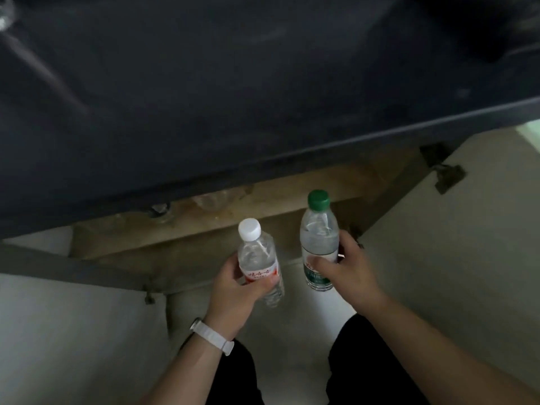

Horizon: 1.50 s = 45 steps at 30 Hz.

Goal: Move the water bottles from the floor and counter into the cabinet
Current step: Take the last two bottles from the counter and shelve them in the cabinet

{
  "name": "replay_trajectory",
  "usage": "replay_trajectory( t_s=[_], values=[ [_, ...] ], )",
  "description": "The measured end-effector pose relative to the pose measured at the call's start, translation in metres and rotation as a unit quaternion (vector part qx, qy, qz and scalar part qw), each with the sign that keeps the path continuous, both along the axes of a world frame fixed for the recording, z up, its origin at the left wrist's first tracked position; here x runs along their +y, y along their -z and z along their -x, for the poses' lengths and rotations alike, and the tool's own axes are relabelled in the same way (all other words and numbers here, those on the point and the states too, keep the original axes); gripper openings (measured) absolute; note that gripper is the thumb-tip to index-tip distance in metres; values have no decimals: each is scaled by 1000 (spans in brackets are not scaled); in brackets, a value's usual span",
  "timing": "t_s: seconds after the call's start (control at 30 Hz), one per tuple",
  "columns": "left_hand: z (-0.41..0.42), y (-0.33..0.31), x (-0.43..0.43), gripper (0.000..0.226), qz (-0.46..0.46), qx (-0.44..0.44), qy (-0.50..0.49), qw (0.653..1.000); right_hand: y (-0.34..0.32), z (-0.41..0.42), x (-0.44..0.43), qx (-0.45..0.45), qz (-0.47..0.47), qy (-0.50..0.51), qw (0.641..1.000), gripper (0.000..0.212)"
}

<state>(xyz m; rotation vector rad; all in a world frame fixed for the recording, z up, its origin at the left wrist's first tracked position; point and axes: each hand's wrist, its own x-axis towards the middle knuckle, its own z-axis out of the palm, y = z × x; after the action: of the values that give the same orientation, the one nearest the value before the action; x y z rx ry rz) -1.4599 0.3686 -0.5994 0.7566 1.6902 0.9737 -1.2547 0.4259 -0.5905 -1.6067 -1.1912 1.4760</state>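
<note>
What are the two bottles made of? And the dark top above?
The white-capped bottle looks like clear plastic: see-through, ribbed low down. The green-capped bottle too: clear, glossy, with a printed label. The dark counter is smooth and matte, maybe stone or laminate; too blurred to tell.

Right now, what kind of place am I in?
Probably a kitchen or utility corner: a dark counter overhangs an open cabinet with a worn wooden floor, its white door swung out on a hinge. Your left hand holds a white-capped bottle, your right hand a green-capped bottle, before it.
</note>
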Motion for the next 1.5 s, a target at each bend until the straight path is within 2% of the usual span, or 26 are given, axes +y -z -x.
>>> replay_trajectory(
  t_s=[0.17, 0.33, 0.5, 0.7, 0.87, 1.07, 1.2, 1.33, 1.5],
  values=[
    [7, 73, 27, 50, -36, -12, 16, 999, 70, 7, 24, 27, -45, -6, 999, 52],
    [15, 106, 50, 63, -64, -12, 42, 997, 103, 11, 44, 35, -93, -7, 995, 50],
    [10, 93, 71, 66, -104, -19, 41, 994, 105, 5, 61, 52, -139, 0, 989, 47],
    [-2, 44, 101, 69, -161, -11, 61, 985, 79, -11, 84, 81, -181, -5, 980, 44],
    [-16, 9, 134, 56, -217, 19, 82, 972, 54, -22, 110, 89, -224, 18, 970, 41],
    [-33, -10, 178, 73, -233, 63, 87, 967, 31, -33, 144, 111, -241, 47, 963, 44],
    [-43, -11, 209, 61, -238, 75, 89, 964, 25, -35, 166, 114, -248, 55, 960, 41],
    [-58, -9, 242, 60, -243, 70, 85, 964, 29, -35, 190, 109, -238, 48, 964, 42],
    [-67, 0, 268, 44, -257, 70, 67, 962, 36, -31, 215, 119, -241, 76, 960, 42]
  ],
)
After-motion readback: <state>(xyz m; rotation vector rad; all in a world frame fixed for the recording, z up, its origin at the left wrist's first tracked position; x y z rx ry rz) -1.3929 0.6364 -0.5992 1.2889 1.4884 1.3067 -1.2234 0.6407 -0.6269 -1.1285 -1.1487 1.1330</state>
